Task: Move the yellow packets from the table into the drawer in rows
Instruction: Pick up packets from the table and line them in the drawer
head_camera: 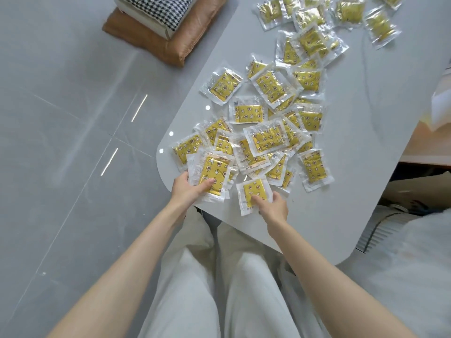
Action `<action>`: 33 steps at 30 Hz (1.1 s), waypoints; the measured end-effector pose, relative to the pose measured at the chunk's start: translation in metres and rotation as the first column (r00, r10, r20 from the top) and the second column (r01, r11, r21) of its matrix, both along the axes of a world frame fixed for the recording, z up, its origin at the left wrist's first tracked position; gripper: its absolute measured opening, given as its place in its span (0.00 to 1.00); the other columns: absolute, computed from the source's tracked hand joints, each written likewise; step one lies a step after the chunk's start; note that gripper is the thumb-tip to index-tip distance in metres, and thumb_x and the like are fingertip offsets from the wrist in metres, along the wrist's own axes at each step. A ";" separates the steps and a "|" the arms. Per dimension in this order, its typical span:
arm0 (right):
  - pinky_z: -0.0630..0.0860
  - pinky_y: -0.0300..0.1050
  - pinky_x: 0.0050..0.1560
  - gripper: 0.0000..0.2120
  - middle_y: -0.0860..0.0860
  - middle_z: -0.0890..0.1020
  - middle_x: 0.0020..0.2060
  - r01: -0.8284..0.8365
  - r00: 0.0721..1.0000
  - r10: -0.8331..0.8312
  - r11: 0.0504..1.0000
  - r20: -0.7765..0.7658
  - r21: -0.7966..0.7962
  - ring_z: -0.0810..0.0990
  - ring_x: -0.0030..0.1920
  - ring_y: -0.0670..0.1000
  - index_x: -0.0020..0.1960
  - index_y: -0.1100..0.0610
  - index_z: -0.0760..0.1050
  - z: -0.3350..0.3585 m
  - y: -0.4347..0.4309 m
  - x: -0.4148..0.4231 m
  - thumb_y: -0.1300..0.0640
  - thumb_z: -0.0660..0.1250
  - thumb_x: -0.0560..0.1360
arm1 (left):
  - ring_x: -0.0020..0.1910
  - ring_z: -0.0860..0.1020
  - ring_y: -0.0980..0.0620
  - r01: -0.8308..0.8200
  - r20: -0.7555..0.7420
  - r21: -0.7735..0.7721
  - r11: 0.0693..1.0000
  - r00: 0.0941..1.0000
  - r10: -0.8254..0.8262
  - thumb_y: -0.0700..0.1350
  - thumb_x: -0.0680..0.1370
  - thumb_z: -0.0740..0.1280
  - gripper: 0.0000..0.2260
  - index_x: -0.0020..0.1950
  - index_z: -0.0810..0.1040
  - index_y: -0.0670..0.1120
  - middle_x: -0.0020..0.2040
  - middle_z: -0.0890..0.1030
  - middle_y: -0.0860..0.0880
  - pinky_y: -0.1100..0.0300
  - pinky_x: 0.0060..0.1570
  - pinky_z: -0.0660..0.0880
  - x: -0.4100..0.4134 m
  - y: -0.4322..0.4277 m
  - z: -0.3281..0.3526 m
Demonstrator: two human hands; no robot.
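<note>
Gathering step, early on: you're collecting packets, and the drawer isn't in view, so I can't tell if any rows exist yet.

Off the table's (366, 123) far-left edge, a brown cushion (170, 47) lies on the floor with a houndstooth item (156, 8) on top.

At the near-left rounded corner, your left hand (186, 190) grips a small stack of yellow packets (212, 175), thumb on the top face and fingers underneath; it looks like several wrappers layered.

Just beside it, your right hand (274, 207) pinches a single packet (252, 193) close to the near edge, thumb on its yellow face. It seems to lie flat on the table.

Beyond both hands, the loose pile (280, 132) overlaps in a band from the near-left corner toward the far edge, with more packets (346, 11) up there.

Next, probably: lift the single packet onto the left hand's stack, square the edges, then carry it to the drawer. The film wrappers look slippery, so a loose hold could fan the stack.
</note>
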State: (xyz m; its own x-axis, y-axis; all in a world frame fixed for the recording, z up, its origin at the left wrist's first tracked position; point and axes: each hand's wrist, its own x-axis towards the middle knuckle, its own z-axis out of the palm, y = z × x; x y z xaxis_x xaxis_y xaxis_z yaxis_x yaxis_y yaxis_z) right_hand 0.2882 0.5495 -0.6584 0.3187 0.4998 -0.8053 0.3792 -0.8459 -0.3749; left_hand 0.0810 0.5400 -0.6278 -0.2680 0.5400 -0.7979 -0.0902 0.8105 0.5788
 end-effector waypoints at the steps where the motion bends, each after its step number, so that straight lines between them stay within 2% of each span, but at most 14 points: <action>1: 0.76 0.49 0.44 0.14 0.54 0.82 0.48 -0.023 1.000 0.023 1.000 0.008 0.012 0.80 0.46 0.56 0.52 0.57 0.76 0.014 0.002 0.003 0.52 0.72 0.71 | 0.47 0.82 0.54 -0.009 0.008 0.016 1.000 1.000 0.009 0.44 0.69 0.76 0.16 0.54 0.76 0.49 0.49 0.83 0.51 0.60 0.46 0.79 -0.001 -0.001 0.015; 3: 0.75 0.53 0.57 0.28 0.54 0.78 0.61 -0.071 0.997 0.070 0.996 0.012 0.048 0.79 0.57 0.58 0.67 0.57 0.71 0.048 0.011 0.008 0.51 0.73 0.70 | 0.46 0.82 0.55 -0.021 0.006 0.042 0.999 1.000 0.021 0.45 0.69 0.76 0.14 0.51 0.77 0.50 0.48 0.83 0.52 0.63 0.43 0.78 -0.003 -0.001 0.045; 4: 0.74 0.54 0.60 0.32 0.54 0.75 0.65 -0.098 0.995 0.098 0.992 0.007 0.079 0.77 0.61 0.59 0.70 0.57 0.68 0.063 0.015 0.010 0.50 0.73 0.70 | 0.47 0.82 0.54 -0.026 0.003 0.049 0.998 1.000 0.026 0.45 0.69 0.76 0.13 0.50 0.78 0.51 0.48 0.84 0.51 0.61 0.45 0.78 -0.004 0.000 0.058; 7: 0.74 0.52 0.61 0.35 0.55 0.76 0.64 -0.146 0.988 0.153 0.973 -0.026 0.180 0.76 0.62 0.57 0.71 0.57 0.67 0.115 0.023 0.013 0.49 0.75 0.68 | 0.50 0.82 0.49 -0.016 -0.011 0.070 0.997 1.000 0.017 0.49 0.66 0.78 0.17 0.52 0.79 0.48 0.50 0.84 0.48 0.50 0.55 0.78 -0.009 -0.004 0.105; 10: 0.74 0.46 0.45 0.23 0.57 0.82 0.48 -0.187 0.976 0.210 0.945 -0.058 0.267 0.80 0.48 0.56 0.58 0.57 0.77 0.156 0.032 0.010 0.50 0.76 0.67 | 0.51 0.83 0.48 -0.028 -0.003 0.103 0.994 1.000 0.028 0.49 0.66 0.78 0.19 0.53 0.81 0.46 0.50 0.84 0.47 0.49 0.57 0.77 -0.013 -0.006 0.140; 12: 0.72 0.43 0.37 0.12 0.55 0.81 0.37 -0.174 0.967 0.226 0.921 -0.115 0.348 0.79 0.39 0.54 0.44 0.58 0.78 0.192 0.037 -0.001 0.53 0.76 0.68 | 0.50 0.83 0.48 -0.031 0.010 0.147 0.989 1.000 0.030 0.52 0.64 0.79 0.20 0.52 0.81 0.47 0.50 0.85 0.48 0.48 0.57 0.77 -0.023 -0.007 0.169; 13: 0.70 0.40 0.35 0.10 0.53 0.79 0.34 -0.166 0.964 0.230 0.911 -0.130 0.377 0.77 0.36 0.52 0.41 0.59 0.76 0.207 0.040 -0.008 0.55 0.76 0.68 | 0.50 0.83 0.48 -0.033 0.013 0.167 0.985 0.999 0.031 0.54 0.62 0.79 0.21 0.51 0.81 0.48 0.49 0.85 0.48 0.48 0.57 0.77 -0.029 -0.006 0.179; 16: 0.72 0.39 0.35 0.11 0.54 0.80 0.35 -0.168 0.954 0.263 0.865 -0.143 0.472 0.78 0.37 0.52 0.41 0.64 0.77 0.244 0.043 -0.036 0.57 0.75 0.69 | 0.49 0.83 0.48 -0.079 0.032 0.225 0.971 0.997 0.074 0.51 0.63 0.79 0.17 0.49 0.81 0.49 0.48 0.85 0.48 0.49 0.55 0.78 -0.054 -0.009 0.208; 19: 0.77 0.46 0.40 0.03 0.54 0.84 0.37 -0.185 0.934 0.320 0.812 -0.157 0.554 0.82 0.39 0.55 0.42 0.59 0.81 0.268 0.045 -0.072 0.59 0.73 0.71 | 0.50 0.83 0.47 -0.104 0.068 0.291 0.951 0.994 0.088 0.47 0.66 0.77 0.17 0.52 0.80 0.47 0.49 0.85 0.47 0.53 0.52 0.79 -0.086 -0.014 0.231; 20: 0.76 0.42 0.37 0.02 0.51 0.83 0.35 -0.190 0.928 0.336 0.797 -0.160 0.573 0.81 0.37 0.52 0.41 0.57 0.81 0.276 0.046 -0.084 0.59 0.72 0.72 | 0.49 0.83 0.47 -0.097 0.072 0.318 0.943 0.994 0.079 0.48 0.66 0.77 0.19 0.55 0.80 0.45 0.49 0.85 0.47 0.54 0.51 0.79 -0.098 -0.015 0.237; 22: 0.69 0.34 0.32 0.09 0.43 0.78 0.28 -0.188 0.918 0.363 0.755 -0.161 0.628 0.75 0.31 0.43 0.35 0.52 0.78 0.290 0.045 -0.117 0.60 0.71 0.73 | 0.48 0.84 0.50 -0.084 0.056 0.368 0.926 0.996 0.068 0.46 0.66 0.76 0.23 0.59 0.78 0.43 0.51 0.85 0.47 0.56 0.50 0.79 -0.128 -0.017 0.252; 25: 0.66 0.36 0.33 0.11 0.47 0.75 0.26 -0.178 0.921 0.365 0.710 -0.140 0.681 0.70 0.30 0.40 0.33 0.53 0.77 0.302 0.038 -0.175 0.60 0.70 0.74 | 0.48 0.83 0.53 -0.060 0.002 0.447 0.893 0.998 0.066 0.42 0.69 0.76 0.24 0.62 0.73 0.45 0.54 0.83 0.47 0.56 0.51 0.79 -0.189 -0.020 0.270; 30: 0.65 0.31 0.30 0.18 0.36 0.74 0.23 -0.171 0.918 0.379 0.641 -0.116 0.748 0.71 0.27 0.36 0.30 0.47 0.70 0.322 0.031 -0.274 0.59 0.69 0.76 | 0.55 0.81 0.52 0.157 -0.223 0.529 0.834 0.974 -0.042 0.47 0.67 0.78 0.32 0.65 0.66 0.59 0.62 0.77 0.50 0.48 0.58 0.77 -0.289 -0.023 0.291; 33: 0.70 0.26 0.32 0.06 0.38 0.79 0.30 -0.179 0.916 0.389 0.608 -0.094 0.773 0.77 0.32 0.32 0.39 0.52 0.77 0.334 0.036 -0.324 0.56 0.71 0.74 | 0.66 0.74 0.53 0.199 -0.235 0.604 0.772 0.970 -0.066 0.44 0.69 0.76 0.39 0.69 0.58 0.69 0.69 0.65 0.66 0.49 0.62 0.74 -0.334 -0.019 0.303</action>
